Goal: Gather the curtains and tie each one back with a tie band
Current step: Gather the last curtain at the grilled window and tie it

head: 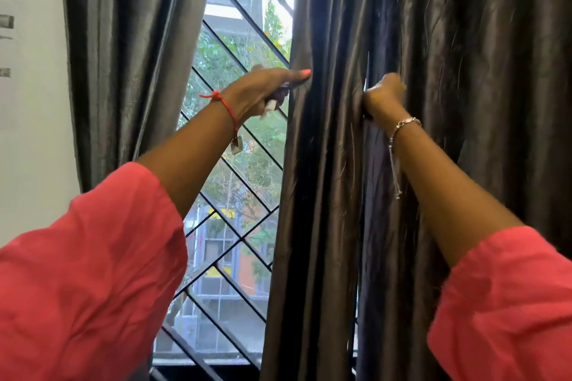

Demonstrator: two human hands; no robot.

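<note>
Big dark right curtain (328, 179) hangs straight, twelve to six, and both hands are on it. The left curtain (133, 56) waits well apart at nine o'clock, across the barred window (235, 164). The left hand (263, 90) pinches the curtain's window-side edge, thumb in front, fingers hidden behind. The right hand (385, 96), at three o'clock from it, is fisted round a fold. The cloth spans between them, so the gather looks set to run sideways. Something small and dark (274, 100) sits under the left palm, maybe the tie band, can't tell.

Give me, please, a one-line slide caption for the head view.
The right hand grips a fold of the dark curtain while the left hand touches its edge by the window grille.
</note>
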